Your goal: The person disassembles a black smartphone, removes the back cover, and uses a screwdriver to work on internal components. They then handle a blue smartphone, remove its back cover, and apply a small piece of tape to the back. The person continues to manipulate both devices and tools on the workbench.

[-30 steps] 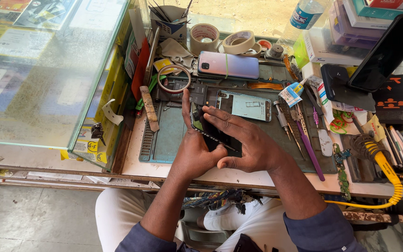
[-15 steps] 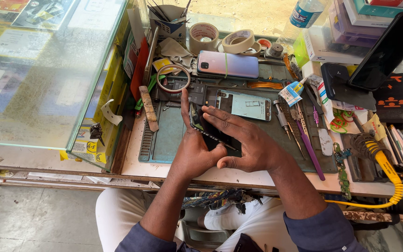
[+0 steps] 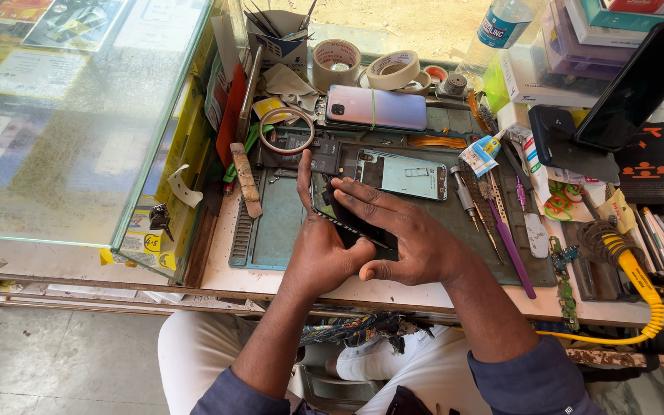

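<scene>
Hands unmoved, left hand [image 3: 323, 250] and right hand [image 3: 409, 242] still gripping dark phone [image 3: 347, 217] (screen tilted).

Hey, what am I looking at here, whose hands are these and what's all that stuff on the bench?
This is one view from a camera on a person's head, looking down at their own bare hands. The left hand and right hand together hold a dark phone over a green mat. On the bench lie an opened phone frame, a pinkish phone, tape rolls, a glue tube and a purple tool. A glass case stands at the left.
</scene>
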